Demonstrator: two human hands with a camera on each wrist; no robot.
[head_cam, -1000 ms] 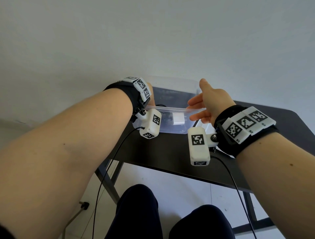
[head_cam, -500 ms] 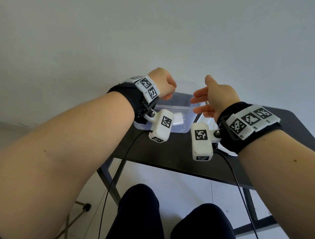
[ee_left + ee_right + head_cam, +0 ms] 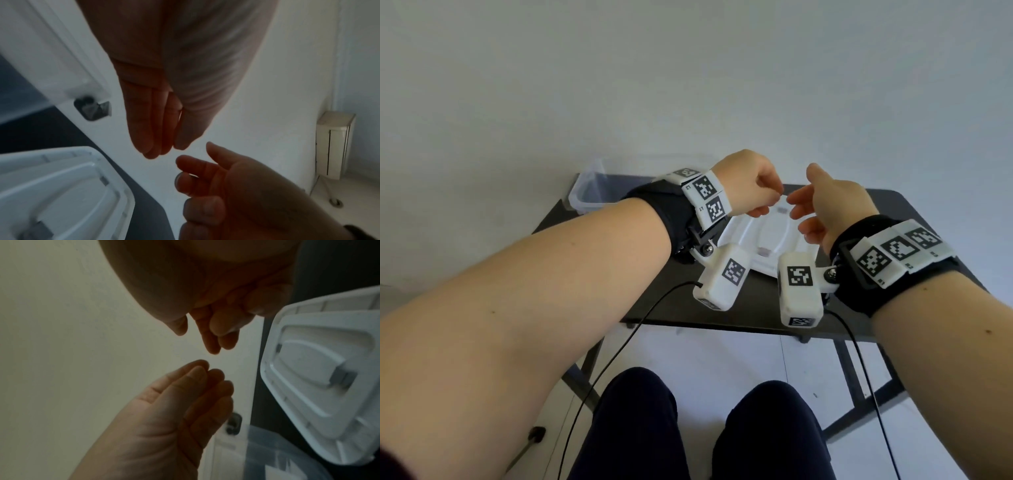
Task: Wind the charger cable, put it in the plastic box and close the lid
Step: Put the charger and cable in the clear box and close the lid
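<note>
The clear plastic box (image 3: 590, 190) stands at the table's far left corner, mostly hidden behind my left forearm. In the right wrist view a white block, probably the charger (image 3: 276, 470), lies inside the box (image 3: 267, 451). The white lid (image 3: 763, 240) lies flat on the table in front of me, apart from the box. My left hand (image 3: 763, 202) and right hand (image 3: 808, 212) hover just above the lid (image 3: 61, 186), fingertips almost meeting. Both hands have loosely bent fingers and hold nothing. No cable shows outside the box.
The black table (image 3: 753, 301) is small, with its front edge close to my knees (image 3: 640, 411). A pale wall rises right behind it. Thin black camera leads (image 3: 619, 353) hang from both wrists below the table edge. A beige unit (image 3: 333, 146) stands on the floor to the right.
Both hands have left the box and moved right, over the lid. The left hand, earlier at the box's rim, is now raised and empty.
</note>
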